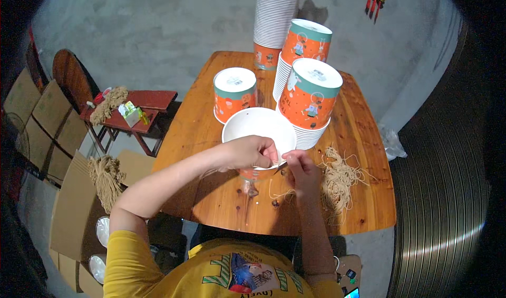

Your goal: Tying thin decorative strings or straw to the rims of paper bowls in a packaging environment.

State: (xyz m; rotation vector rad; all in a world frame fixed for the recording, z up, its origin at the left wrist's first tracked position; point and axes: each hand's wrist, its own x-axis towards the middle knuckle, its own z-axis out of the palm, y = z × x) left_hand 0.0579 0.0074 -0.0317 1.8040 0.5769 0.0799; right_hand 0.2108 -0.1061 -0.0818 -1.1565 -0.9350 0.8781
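An open white paper bucket (258, 120) with an orange outside stands before me, its mouth facing up. At its near rim, my left hand (254, 152) is closed in a pinch on what looks like a thin strand of twine. My right hand (304, 176) is closed just right of that rim, thumb and forefinger pinched together. A small dark thin thing shows below its fingertips; I cannot make out what it is. Loose beige twine (341, 181) lies in a tangled heap right of my right hand, and a strand curls on the table under the bucket.
Upside-down orange paper buckets stand behind on the wooden table (211, 203): one bucket (234, 98) at left, stacks (311, 100) at right, and a tall stack (275, 13) at the back. A red bench (153, 99) and an open cardboard box (74, 208) with twine are at left.
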